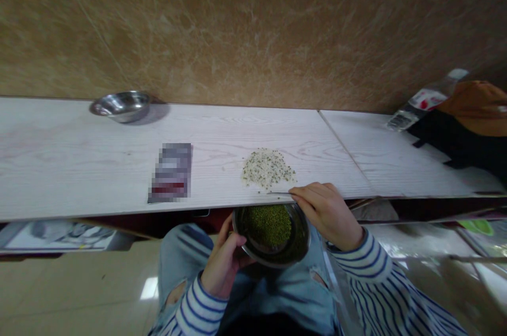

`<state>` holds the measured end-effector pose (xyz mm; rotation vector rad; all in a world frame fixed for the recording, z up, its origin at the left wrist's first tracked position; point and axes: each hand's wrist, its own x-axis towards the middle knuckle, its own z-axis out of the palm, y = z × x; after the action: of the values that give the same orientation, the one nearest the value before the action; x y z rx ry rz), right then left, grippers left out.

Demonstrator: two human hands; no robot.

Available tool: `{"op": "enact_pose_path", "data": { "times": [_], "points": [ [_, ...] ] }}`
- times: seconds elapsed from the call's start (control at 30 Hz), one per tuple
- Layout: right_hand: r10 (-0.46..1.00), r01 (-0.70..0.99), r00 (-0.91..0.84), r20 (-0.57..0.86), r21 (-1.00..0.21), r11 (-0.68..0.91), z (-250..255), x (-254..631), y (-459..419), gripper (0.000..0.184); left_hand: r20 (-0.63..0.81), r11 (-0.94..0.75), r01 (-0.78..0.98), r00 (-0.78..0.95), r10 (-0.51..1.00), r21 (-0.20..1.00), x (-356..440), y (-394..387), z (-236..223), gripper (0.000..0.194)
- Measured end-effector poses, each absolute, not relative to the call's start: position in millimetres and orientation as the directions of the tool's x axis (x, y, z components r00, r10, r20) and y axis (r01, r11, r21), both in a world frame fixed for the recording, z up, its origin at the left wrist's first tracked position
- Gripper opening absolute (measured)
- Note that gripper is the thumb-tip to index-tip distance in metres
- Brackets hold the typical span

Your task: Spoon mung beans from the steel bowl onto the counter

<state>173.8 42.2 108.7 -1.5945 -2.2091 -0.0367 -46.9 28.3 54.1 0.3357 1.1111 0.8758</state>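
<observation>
My left hand [226, 262] grips the left rim of a metal bowl [303, 243], tilted below the table's front edge above my lap. Small green beans [271, 224], which look like mung beans, lie inside it. Pinched in my right hand [325, 211] is a thin, dark, pointed tool like tweezers [280, 193], its tip reaching left over the table edge. Just beyond that tip a mixed pile of pale grains and green beans [267, 167] is spread on the white tabletop [222, 130]. A few loose beans lie close to the edge.
A second metal bowl [121, 106] stands at the back left near the wall. A pixelated flat phone-like object [172, 172] lies left of the pile. A clear bottle [425, 101] leans by a brown and black bag [475, 119] on the right. Shelves hold items below.
</observation>
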Motion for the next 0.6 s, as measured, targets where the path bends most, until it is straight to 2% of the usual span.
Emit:
{"op": "enact_pose_path", "data": {
  "times": [0.17, 0.43, 0.6],
  "points": [
    [0.904, 0.922, -0.246, 0.350, -0.204, 0.329, 105, 172, 57, 0.023, -0.637, 0.647, -0.414, 0.186, 0.748, 0.640, -48, 29, 52, 0.064],
    [0.899, 0.946, -0.119, 0.422, -0.226, 0.231, 99, 176, 67, 0.022, -0.634, 0.637, -0.415, 0.167, 0.755, 0.649, -49, 30, 51, 0.063],
    [0.896, 0.950, -0.158, 0.415, -0.185, 0.253, 99, 173, 62, 0.020, -0.641, 0.639, -0.430, 0.164, 0.750, 0.638, -48, 28, 53, 0.063]
  ]
}}
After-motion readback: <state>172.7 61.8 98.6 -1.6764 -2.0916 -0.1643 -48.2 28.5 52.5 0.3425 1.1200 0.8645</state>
